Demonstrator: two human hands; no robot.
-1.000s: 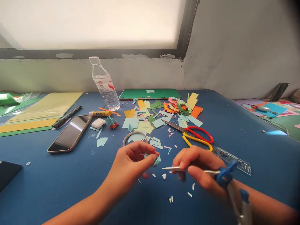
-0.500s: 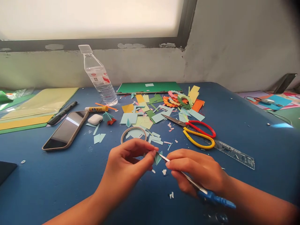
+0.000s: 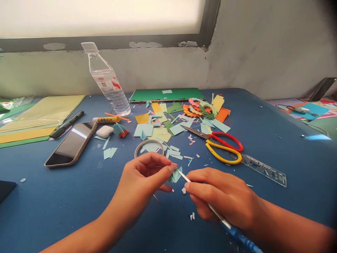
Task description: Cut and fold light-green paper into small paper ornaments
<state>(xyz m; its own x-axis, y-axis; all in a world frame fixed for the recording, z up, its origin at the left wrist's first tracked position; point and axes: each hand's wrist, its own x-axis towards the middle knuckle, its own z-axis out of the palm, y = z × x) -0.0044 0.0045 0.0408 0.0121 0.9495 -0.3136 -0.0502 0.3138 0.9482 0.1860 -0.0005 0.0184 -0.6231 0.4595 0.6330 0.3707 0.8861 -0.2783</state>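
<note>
Between my left hand's (image 3: 147, 175) thumb and forefinger is a small folded piece of light blue paper (image 3: 176, 176), its pleats fanned out below the fingertips. My right hand (image 3: 221, 191) is closed round a slim pointed metal tool (image 3: 217, 212) with a blue handle (image 3: 243, 240). The tool's tip touches or nearly touches the upper edge of the folded paper. Part of the paper is hidden by my left fingers. Just behind my left hand lies a tape roll (image 3: 137, 149).
Red-and-yellow scissors (image 3: 223, 158) lie over a clear ruler (image 3: 265, 170) at right. Paper scraps (image 3: 143, 130) and paper rings (image 3: 193, 109) cover the middle. At left are a phone (image 3: 71, 144), white case (image 3: 104, 131), glue stick (image 3: 106, 120), marker (image 3: 67, 124) and water bottle (image 3: 110, 84).
The folded paper shows more fanned pleats below my left fingers. The lower left fingers have spread a little, and the tool stays at the paper. The view has shifted slightly.
</note>
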